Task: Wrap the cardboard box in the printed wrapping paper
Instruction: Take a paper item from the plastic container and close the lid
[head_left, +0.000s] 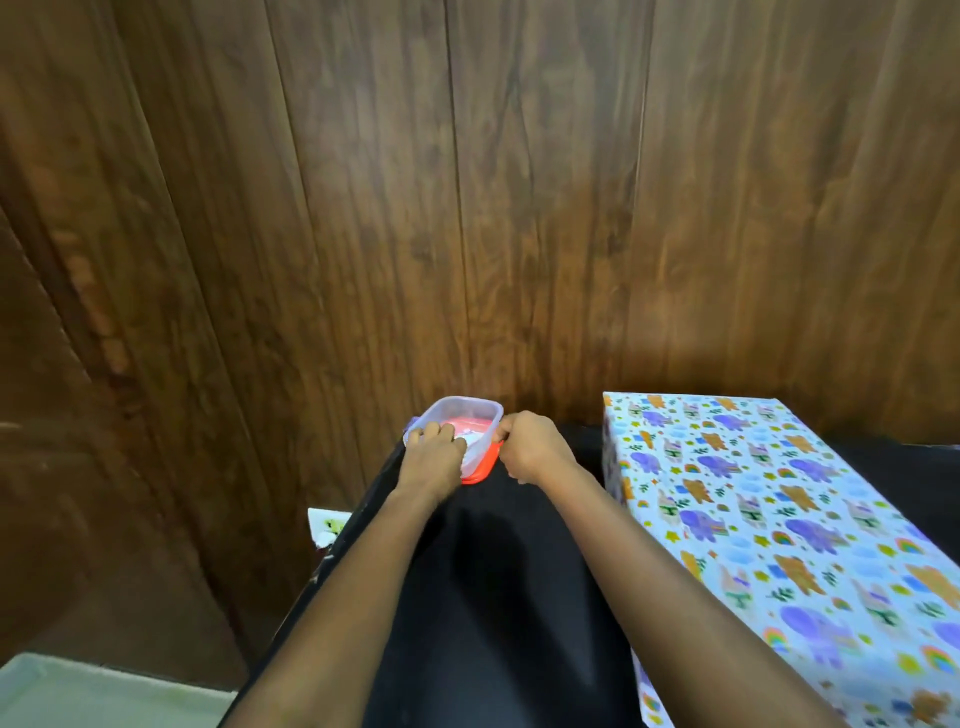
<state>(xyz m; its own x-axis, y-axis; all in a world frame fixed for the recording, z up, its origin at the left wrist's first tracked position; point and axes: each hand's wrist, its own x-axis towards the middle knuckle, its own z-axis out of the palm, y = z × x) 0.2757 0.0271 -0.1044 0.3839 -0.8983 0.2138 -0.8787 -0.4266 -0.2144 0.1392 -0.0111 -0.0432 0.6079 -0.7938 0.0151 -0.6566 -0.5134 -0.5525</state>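
Note:
The box (769, 519) lies on the right of the black table, covered in white wrapping paper printed with purple, orange and green animals. At the table's far left corner stands a clear plastic container (462, 415) on a red lid (480, 472). My left hand (434, 449) reaches into the container, fingers down among its pink and white contents. My right hand (530, 447) grips the container's right rim. Both hands are well left of the box and do not touch it.
The table wears a black cloth (493, 597). A dark wooden panelled wall (467, 208) rises right behind the container. A white wall socket (327, 525) sits low beside the table's left edge. Pale floor (104, 696) shows at the bottom left.

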